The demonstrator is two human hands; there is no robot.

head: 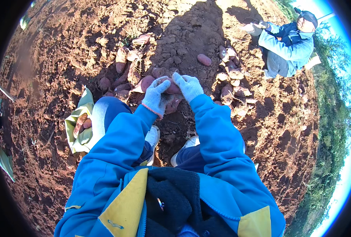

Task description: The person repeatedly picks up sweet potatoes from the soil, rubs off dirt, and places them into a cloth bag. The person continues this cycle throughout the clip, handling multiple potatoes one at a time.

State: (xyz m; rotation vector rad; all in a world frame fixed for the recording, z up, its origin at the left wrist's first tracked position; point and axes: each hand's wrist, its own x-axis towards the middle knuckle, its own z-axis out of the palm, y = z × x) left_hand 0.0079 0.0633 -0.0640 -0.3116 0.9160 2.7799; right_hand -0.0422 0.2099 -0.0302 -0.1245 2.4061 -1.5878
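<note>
Both my hands wear white knitted work gloves and meet in front of my knees. Between them is a reddish sweet potato [173,88], gripped by my left hand [157,96] on one side and my right hand [189,86] on the other. Just left of the left glove lies another sweet potato [147,83]. Below the held one, a further sweet potato [173,104] is partly covered by the left glove. A pile of sweet potatoes [125,71] spreads over the soil to the left, and a second pile [231,74] lies to the right.
Beside my left knee stands an open pale-green sack [72,142] with sweet potatoes inside. One loose sweet potato [204,59] rests on shaded soil ahead. A person [289,44] in a blue jacket squats at the upper right. Green plants [335,115] border the clumpy reddish field.
</note>
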